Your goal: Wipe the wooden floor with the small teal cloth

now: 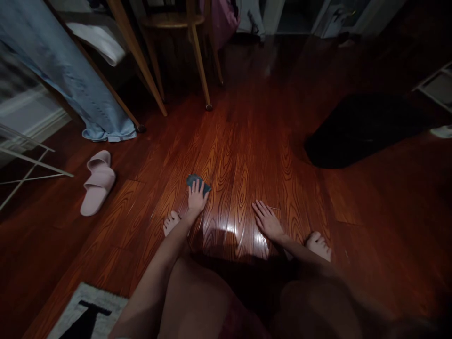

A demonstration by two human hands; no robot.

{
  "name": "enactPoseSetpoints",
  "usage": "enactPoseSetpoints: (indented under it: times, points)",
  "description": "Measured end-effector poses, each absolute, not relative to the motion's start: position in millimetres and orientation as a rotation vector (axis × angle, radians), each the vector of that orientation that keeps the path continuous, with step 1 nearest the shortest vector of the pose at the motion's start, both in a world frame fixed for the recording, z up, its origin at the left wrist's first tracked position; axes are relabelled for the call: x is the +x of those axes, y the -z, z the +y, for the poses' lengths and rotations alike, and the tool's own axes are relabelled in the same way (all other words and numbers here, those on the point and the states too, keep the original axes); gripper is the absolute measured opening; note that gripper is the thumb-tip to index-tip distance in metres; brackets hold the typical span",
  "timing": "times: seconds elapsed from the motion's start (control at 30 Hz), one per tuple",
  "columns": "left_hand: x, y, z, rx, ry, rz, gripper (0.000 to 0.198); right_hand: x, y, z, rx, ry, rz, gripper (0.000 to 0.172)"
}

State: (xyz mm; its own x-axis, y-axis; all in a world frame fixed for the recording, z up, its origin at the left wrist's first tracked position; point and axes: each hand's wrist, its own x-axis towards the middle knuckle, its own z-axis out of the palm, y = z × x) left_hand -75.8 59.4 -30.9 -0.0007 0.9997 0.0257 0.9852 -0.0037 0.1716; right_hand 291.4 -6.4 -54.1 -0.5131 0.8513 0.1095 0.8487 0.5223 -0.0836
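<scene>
My left hand (198, 197) lies flat on a small dark teal cloth (194, 179), fingers stretched out and slightly apart. The cloth is pressed against the glossy reddish-brown wooden floor (231, 174), and part of it is hidden beneath the fingers. To the right, my right hand (268, 221) rests palm down on the bare boards, its fingers extended and holding nothing. A thin light line shows on the floor beside its fingertips; I cannot tell what it is. My bare feet are just outside each hand.
A pink slipper (98, 183) lies at left, near a thin white metal frame (31, 162). Blue jeans (81, 84) hang beside wooden chair legs (201, 66). A large black object (363, 129) stands at right. A grey-and-black mat (88, 308) lies at lower left.
</scene>
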Motion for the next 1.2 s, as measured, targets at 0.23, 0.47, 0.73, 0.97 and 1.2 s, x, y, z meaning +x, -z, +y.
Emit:
enactPoseSetpoints:
  times: [0.23, 0.47, 0.73, 0.97, 1.2]
  points:
    - [-33.2, 40.6, 26.3, 2.288, -0.301, 1.997, 0.068, 292.0, 53.0, -6.8, -1.477, -0.024, -2.633, 0.067]
    - [21.9, 32.0, -10.3, 2.846, -0.082, 0.611, 0.065, 292.9, 52.7, -5.9, -1.479, -0.06, -2.621, 0.065]
    - [-42.6, 31.5, 31.6, 2.387, -0.297, 1.747, 0.06, 293.9, 53.0, -5.4, -1.485, -0.093, -2.642, 0.065]
    - [-58.9, 38.9, 9.0, 2.08, -0.387, 2.213, 0.061, 293.1, 51.9, -6.0, -1.479, -0.045, -2.644, 0.067]
    - [9.9, 33.0, -13.7, 2.771, -0.141, 0.774, 0.066, 294.4, 50.3, -5.6, -1.466, -0.064, -2.648, 0.068]
